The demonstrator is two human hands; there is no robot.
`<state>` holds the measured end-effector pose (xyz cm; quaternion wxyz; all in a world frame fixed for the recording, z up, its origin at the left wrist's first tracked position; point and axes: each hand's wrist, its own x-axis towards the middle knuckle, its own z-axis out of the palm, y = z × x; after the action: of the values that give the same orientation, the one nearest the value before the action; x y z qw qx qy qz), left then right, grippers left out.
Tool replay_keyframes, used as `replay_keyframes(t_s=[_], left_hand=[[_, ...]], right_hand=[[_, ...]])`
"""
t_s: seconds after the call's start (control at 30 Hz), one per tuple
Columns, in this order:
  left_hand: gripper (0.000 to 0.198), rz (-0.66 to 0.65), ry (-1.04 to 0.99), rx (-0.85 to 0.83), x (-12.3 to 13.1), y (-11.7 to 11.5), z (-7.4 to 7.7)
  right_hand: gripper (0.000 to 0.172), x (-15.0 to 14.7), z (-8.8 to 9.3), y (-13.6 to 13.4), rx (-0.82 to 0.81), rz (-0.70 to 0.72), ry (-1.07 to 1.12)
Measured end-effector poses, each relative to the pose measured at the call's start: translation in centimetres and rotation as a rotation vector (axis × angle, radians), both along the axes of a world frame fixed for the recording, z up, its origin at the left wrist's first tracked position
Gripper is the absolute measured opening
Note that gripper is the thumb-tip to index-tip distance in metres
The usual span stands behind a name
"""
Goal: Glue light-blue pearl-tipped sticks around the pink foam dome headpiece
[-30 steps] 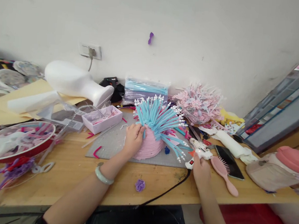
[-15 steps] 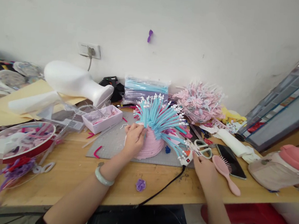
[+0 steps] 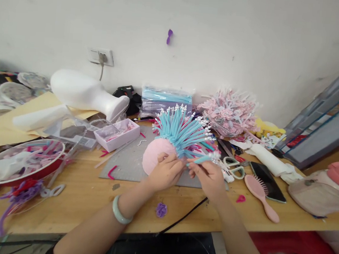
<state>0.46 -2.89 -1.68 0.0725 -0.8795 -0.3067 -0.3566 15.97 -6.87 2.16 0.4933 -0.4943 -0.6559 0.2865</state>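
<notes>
A pink dome [image 3: 154, 151] sits on the grey cutting mat [image 3: 125, 160]. A fan of light-blue fuzzy stems [image 3: 181, 130] tipped with white pearl beads rises from its back and right side. My left hand [image 3: 167, 172] is closed against the dome's front right, fingertips pinched near the lowest stems; what they grip is hidden. Just right of it, my right hand [image 3: 210, 182] pinches blue pipe cleaners [image 3: 202, 159] whose beaded ends point right. White-handled scissors [image 3: 237, 171] lie beyond my right hand, partly over a white tool with a black cord [image 3: 183, 217].
A pink hairbrush [image 3: 260, 194] and a dark phone-like slab [image 3: 271, 185] lie to the right. At left are a pink box [image 3: 117, 134] and a red-and-white basin [image 3: 31, 174]. A white mannequin head [image 3: 78, 89] lies behind. A purple flower [image 3: 161, 209] sits near the front edge.
My left hand has moved right across the dome's front. My right hand has left the scissors and white tool, moving left to the blue stems. A pink loop on the table at right now shows.
</notes>
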Motion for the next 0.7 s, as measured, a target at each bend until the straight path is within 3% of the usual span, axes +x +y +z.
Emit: replay_keyframes(t_s=[0.17, 0.5, 0.7], left_hand=[[0.026, 0.058, -0.025, 0.096, 0.1, 0.3, 0.2], [0.029, 0.205, -0.022, 0.114, -0.2, 0.9, 0.2], [0.021, 0.248, -0.079, 0.062, -0.4, 1.4, 0.5]], right_hand=[[0.028, 0.2, 0.4, 0.5, -0.025, -0.224, 0.120], [0.026, 0.7, 0.4, 1.4, -0.060, -0.315, 0.194], [0.024, 0.9, 1.1, 2.9, -0.089, -0.372, 0.106]])
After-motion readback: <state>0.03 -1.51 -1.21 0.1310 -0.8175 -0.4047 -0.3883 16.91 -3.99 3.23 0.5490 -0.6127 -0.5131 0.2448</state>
